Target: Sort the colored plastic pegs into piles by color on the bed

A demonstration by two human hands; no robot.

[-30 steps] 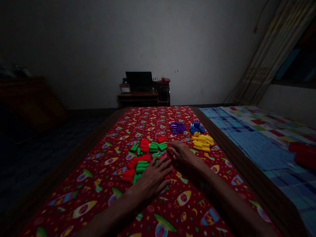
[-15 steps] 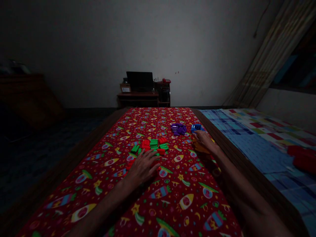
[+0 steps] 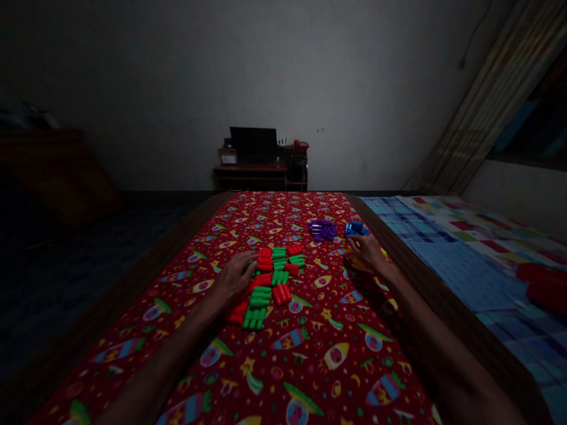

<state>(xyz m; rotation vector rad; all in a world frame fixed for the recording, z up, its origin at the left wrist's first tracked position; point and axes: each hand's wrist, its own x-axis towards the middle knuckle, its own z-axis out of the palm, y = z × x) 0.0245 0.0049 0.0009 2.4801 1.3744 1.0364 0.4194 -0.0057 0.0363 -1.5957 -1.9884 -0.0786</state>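
Red ribbed plastic pieces (image 3: 282, 293) and green ribbed plastic pieces (image 3: 260, 297) lie in a loose group on the red patterned cloth (image 3: 328, 348). At the group's left edge is my left hand (image 3: 235, 276), fingers stretched and thumb apart, touching or covering some pieces there. My right hand (image 3: 370, 252) is bent downward over orange-yellow pieces (image 3: 358, 261) near the cloth's right side. Its fingertips are drawn together, and what lies between them is hidden. Just beyond it sit blue pieces (image 3: 355, 229). A purple cluster (image 3: 323, 230) stands to their left.
The cloth covers a long table with dark wooden edges (image 3: 447, 307). On the right is a surface with blue checked fabric (image 3: 460, 283) and a red cloth item (image 3: 547, 289). A desk with a monitor (image 3: 253, 144) stands against the far wall.
My left hand has shifted left and slightly away from me, uncovering red and green pieces nearer to me. My right hand stays over the orange-yellow pieces. The view has shifted slightly.
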